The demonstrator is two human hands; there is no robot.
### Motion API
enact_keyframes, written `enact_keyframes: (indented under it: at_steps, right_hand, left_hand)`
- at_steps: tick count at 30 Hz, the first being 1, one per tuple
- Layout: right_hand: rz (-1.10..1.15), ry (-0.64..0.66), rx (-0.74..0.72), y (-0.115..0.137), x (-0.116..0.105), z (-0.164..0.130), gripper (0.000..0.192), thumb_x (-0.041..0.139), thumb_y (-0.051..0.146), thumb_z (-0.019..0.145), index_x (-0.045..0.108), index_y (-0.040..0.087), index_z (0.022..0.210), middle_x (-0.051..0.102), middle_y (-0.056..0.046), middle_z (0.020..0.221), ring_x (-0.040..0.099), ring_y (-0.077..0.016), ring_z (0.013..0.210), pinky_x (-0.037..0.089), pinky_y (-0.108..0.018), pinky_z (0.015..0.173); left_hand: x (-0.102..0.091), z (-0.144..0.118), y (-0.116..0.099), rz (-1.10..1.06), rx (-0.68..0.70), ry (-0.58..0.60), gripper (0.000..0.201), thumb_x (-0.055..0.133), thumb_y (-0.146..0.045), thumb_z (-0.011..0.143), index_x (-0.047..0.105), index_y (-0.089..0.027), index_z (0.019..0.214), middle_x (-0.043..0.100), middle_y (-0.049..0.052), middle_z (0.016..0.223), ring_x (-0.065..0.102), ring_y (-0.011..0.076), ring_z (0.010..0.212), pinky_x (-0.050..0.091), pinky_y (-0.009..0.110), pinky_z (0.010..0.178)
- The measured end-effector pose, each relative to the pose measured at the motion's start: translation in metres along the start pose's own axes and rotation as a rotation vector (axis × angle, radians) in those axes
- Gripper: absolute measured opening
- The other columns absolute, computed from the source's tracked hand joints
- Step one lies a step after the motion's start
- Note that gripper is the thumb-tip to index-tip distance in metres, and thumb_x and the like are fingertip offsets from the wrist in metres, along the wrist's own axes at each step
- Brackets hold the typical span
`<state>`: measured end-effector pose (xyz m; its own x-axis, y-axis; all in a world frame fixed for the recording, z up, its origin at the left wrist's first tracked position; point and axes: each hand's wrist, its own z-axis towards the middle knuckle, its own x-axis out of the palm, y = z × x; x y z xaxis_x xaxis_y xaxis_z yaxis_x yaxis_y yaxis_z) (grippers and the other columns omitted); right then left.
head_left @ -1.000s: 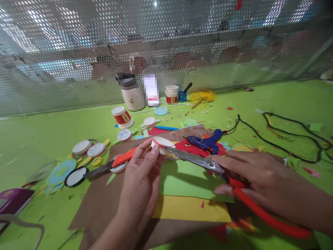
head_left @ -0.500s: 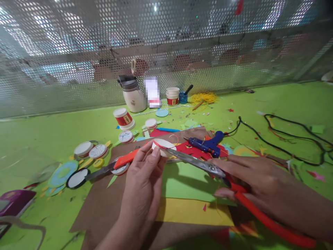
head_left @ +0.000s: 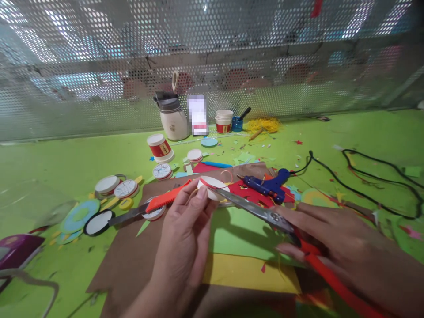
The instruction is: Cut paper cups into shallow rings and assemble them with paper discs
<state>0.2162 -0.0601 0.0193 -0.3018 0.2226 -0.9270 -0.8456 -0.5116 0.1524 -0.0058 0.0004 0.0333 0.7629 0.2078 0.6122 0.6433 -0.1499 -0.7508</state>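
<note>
My left hand (head_left: 185,221) is closed, pinching a white disc with a red edge (head_left: 217,182) between thumb and fingers. A thin red strip (head_left: 228,176) curls up from the disc's far side. In my right hand (head_left: 341,240) is a pair of scissors (head_left: 253,208) with red handles, gripped with the blades pointing left. The blade tips meet the disc's edge beside my left thumb; how far the blades are apart is hard to make out. Just left of my left fingers, an orange utility knife (head_left: 165,198) lies with its blade over a white disc.
Brown card (head_left: 122,260) and green paper (head_left: 245,229) lie under my hands. A blue glue gun (head_left: 268,185) with a black cord sits beyond the scissors. Several lids, a red-and-white tub (head_left: 160,148) and a jug (head_left: 174,121) stand farther back, before a perforated metal screen (head_left: 212,53).
The view has shifted slightly, so the scene sits a little differently in the picture. Both hands keep their holds on the disc and the scissors, with the blades still at the disc's edge.
</note>
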Motion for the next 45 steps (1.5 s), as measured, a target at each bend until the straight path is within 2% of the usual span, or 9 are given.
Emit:
enact_keyframes:
  at_steps: [6, 14, 19, 39, 45]
  right_hand:
    - [-0.020, -0.004, -0.017, 0.002, -0.001, 0.001, 0.035, 0.045, 0.038, 0.098, 0.058, 0.018, 0.123, 0.071, -0.013, 0.101, 0.071, -0.0267, 0.082, 0.059, -0.038, 0.064]
    - [-0.070, -0.025, -0.030, 0.008, -0.005, 0.004, 0.037, 0.038, 0.038, 0.099, 0.061, 0.016, 0.119, 0.072, -0.013, 0.093, 0.072, -0.0265, 0.077, 0.060, -0.039, 0.062]
    - [-0.100, -0.062, -0.025, 0.010, -0.008, 0.005, 0.040, 0.032, 0.038, 0.101, 0.062, 0.016, 0.117, 0.073, -0.013, 0.089, 0.072, -0.0262, 0.072, 0.061, -0.039, 0.055]
    - [-0.108, -0.076, -0.041, 0.015, -0.012, 0.010, 0.053, 0.019, 0.035, 0.103, 0.066, 0.013, 0.108, 0.075, -0.015, 0.085, 0.074, -0.0246, 0.069, 0.063, -0.034, 0.054]
    - [-0.131, -0.065, -0.036, 0.012, -0.010, 0.007, 0.046, 0.026, 0.029, 0.101, 0.066, 0.012, 0.113, 0.075, -0.016, 0.092, 0.074, -0.0258, 0.074, 0.063, -0.037, 0.059]
  left_hand:
    - [0.000, 0.001, 0.000, 0.002, 0.005, -0.005, 0.016, 0.071, -0.011, 0.079, 0.071, -0.015, 0.094, 0.071, 0.004, 0.094, 0.065, 0.0116, 0.084, 0.053, 0.027, 0.089]
    - [-0.001, 0.003, 0.000, 0.032, 0.109, 0.018, 0.022, 0.073, -0.014, 0.078, 0.070, -0.016, 0.099, 0.072, 0.004, 0.093, 0.065, 0.0121, 0.087, 0.052, 0.027, 0.091]
    - [-0.001, 0.002, 0.002, 0.057, 0.138, 0.018, 0.026, 0.077, -0.018, 0.075, 0.070, -0.018, 0.099, 0.073, 0.005, 0.098, 0.066, 0.0141, 0.093, 0.050, 0.031, 0.097]
    - [0.003, 0.001, 0.004, 0.019, 0.090, 0.007, 0.015, 0.071, -0.013, 0.080, 0.071, -0.014, 0.095, 0.074, 0.006, 0.096, 0.066, 0.0125, 0.088, 0.052, 0.030, 0.095]
    - [0.002, 0.000, 0.004, 0.043, 0.077, -0.011, 0.016, 0.072, -0.015, 0.079, 0.071, -0.015, 0.095, 0.072, 0.004, 0.092, 0.066, 0.0121, 0.085, 0.053, 0.029, 0.093]
